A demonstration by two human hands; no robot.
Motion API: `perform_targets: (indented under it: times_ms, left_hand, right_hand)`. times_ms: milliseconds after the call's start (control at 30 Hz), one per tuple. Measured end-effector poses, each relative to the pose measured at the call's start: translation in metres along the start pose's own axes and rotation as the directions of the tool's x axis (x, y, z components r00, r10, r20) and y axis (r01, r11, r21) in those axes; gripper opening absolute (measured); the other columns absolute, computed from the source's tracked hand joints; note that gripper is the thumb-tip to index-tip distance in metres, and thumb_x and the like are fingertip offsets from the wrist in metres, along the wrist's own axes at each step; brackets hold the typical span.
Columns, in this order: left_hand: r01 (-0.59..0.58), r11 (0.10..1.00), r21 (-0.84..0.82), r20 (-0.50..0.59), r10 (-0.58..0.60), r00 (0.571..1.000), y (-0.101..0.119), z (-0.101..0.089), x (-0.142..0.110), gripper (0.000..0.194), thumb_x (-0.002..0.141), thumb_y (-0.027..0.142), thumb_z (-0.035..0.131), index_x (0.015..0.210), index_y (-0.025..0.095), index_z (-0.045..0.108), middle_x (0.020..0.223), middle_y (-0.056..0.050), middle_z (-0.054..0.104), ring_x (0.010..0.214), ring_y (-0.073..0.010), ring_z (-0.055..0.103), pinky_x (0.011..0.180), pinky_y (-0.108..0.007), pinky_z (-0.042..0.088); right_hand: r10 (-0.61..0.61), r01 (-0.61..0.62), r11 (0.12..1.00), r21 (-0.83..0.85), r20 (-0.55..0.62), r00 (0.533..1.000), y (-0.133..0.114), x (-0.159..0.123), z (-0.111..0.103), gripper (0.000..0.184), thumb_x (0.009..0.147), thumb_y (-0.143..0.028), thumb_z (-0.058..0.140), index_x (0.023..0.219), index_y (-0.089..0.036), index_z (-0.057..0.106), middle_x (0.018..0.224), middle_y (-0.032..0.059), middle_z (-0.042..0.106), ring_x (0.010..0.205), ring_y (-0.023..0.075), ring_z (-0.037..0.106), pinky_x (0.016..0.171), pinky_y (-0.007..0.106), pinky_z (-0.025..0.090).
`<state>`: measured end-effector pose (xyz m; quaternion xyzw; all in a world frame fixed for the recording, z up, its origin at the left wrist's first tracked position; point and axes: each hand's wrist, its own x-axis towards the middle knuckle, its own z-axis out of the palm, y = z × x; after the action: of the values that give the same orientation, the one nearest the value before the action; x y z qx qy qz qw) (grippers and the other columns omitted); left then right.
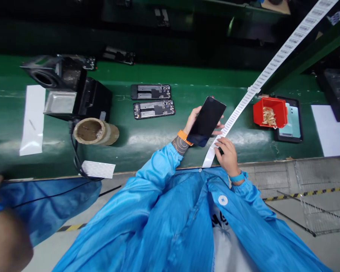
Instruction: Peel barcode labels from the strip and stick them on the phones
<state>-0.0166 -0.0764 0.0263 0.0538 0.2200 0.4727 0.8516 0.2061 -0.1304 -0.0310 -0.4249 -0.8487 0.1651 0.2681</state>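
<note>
A dark phone screen assembly (207, 121), its glossy black side up, rests tilted in my left hand (191, 120). My fingers wrap behind it and show past its right edge. An orange watch sits on that wrist. A long white strip of barcode labels (245, 101) runs diagonally down to the bench's front edge. At its lower part, my right hand (227, 154) has curled fingers pinched at the strip's right edge; the exact fingertip contact is hard to make out. Left of my hands lie two opened phone bodies (150, 91) with boards showing, one in front of the other.
A red bin (269, 112) of small pale pieces stands right, overlapping a black tray (297, 130) with a light green phone part. Left are a black device (82, 88), a cardboard roll (96, 132) and a label sheet (99, 169). A co-worker's arm (5, 230) shows lower left.
</note>
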Motion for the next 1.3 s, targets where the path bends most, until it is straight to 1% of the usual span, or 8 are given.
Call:
perform_targets:
  times_ms: [67,133,233,367,600,867,1067,1300]
  left_hand:
    - [-0.064,0.998,-0.02,0.015,0.064,0.998,0.002,0.005,-0.008,0.081,0.092,0.074,0.031,0.115,0.006,0.068,0.082,-0.013,0.072,0.091,-0.0298,0.073,0.101,-0.054,0.052]
    - [-0.122,0.992,-0.033,0.023,0.123,0.992,0.004,0.007,-0.011,0.08,0.09,0.074,0.032,0.114,0.006,0.068,0.081,-0.013,0.072,0.09,-0.0306,0.073,0.101,-0.055,0.051]
    - [-0.142,0.988,-0.061,0.077,0.147,0.986,0.005,0.003,-0.011,0.079,0.087,0.073,0.037,0.115,0.006,0.068,0.083,-0.015,0.073,0.091,-0.032,0.074,0.103,-0.056,0.05]
    - [-0.137,0.983,-0.122,0.161,0.156,0.975,0.006,-0.003,-0.009,0.076,0.087,0.069,0.039,0.119,0.006,0.067,0.087,-0.016,0.074,0.093,-0.0334,0.074,0.104,-0.057,0.049]
    - [-0.125,0.982,-0.138,0.127,0.143,0.982,0.007,-0.003,-0.009,0.077,0.086,0.07,0.04,0.121,0.006,0.066,0.087,-0.016,0.073,0.092,-0.033,0.074,0.103,-0.057,0.05]
    - [-0.153,0.98,-0.128,0.175,0.174,0.969,0.007,-0.002,-0.009,0.077,0.088,0.068,0.033,0.117,0.006,0.067,0.084,-0.016,0.072,0.087,-0.0319,0.073,0.101,-0.057,0.051]
    - [-0.15,0.981,-0.122,0.121,0.165,0.979,0.008,-0.001,-0.01,0.077,0.087,0.07,0.035,0.12,0.008,0.066,0.084,-0.016,0.073,0.088,-0.033,0.073,0.1,-0.059,0.051]
    - [-0.147,0.981,-0.124,0.153,0.166,0.974,0.009,-0.002,-0.01,0.077,0.085,0.071,0.037,0.119,0.009,0.066,0.083,-0.014,0.072,0.089,-0.0323,0.073,0.102,-0.058,0.05]
  right_hand:
    - [0.004,-0.004,1.0,-0.016,-0.006,1.0,0.002,-0.001,0.002,0.03,0.097,-0.026,0.054,0.123,-0.017,0.067,0.127,0.0168,0.068,0.128,0.0321,0.059,0.11,0.055,0.048]
    - [0.003,-0.003,0.999,-0.034,-0.003,1.0,0.004,-0.002,0.004,0.035,0.097,-0.025,0.053,0.129,-0.015,0.064,0.132,0.0183,0.066,0.131,0.0326,0.057,0.111,0.055,0.048]
    - [0.001,-0.001,0.999,-0.037,0.006,1.0,0.008,-0.002,0.006,0.033,0.098,-0.025,0.052,0.126,-0.017,0.067,0.135,0.0162,0.066,0.133,0.0322,0.057,0.111,0.056,0.047]
    - [0.012,-0.012,1.0,-0.014,-0.005,1.0,0.01,0.0,0.005,0.029,0.098,-0.024,0.052,0.12,-0.019,0.07,0.132,0.0141,0.069,0.131,0.0311,0.06,0.11,0.055,0.048]
    - [0.023,-0.023,1.0,-0.017,-0.052,0.998,0.003,0.006,0.003,0.023,0.097,-0.021,0.052,0.109,-0.02,0.071,0.121,0.0123,0.074,0.123,0.0303,0.065,0.107,0.054,0.05]
    - [0.0,0.0,1.0,-0.001,-0.08,0.997,0.003,0.005,0.004,0.018,0.095,-0.018,0.052,0.105,-0.02,0.068,0.118,0.0133,0.075,0.124,0.03,0.065,0.106,0.054,0.05]
    - [0.013,-0.013,1.0,-0.003,-0.072,0.997,0.003,0.004,0.004,0.009,0.093,-0.017,0.053,0.09,-0.022,0.06,0.121,0.0141,0.075,0.127,0.0306,0.063,0.105,0.055,0.049]
    - [0.104,-0.1,0.992,0.077,-0.04,0.994,-0.005,0.007,-0.004,0.006,0.094,-0.021,0.053,0.09,-0.023,0.056,0.12,0.0136,0.075,0.128,0.0297,0.063,0.106,0.055,0.048]
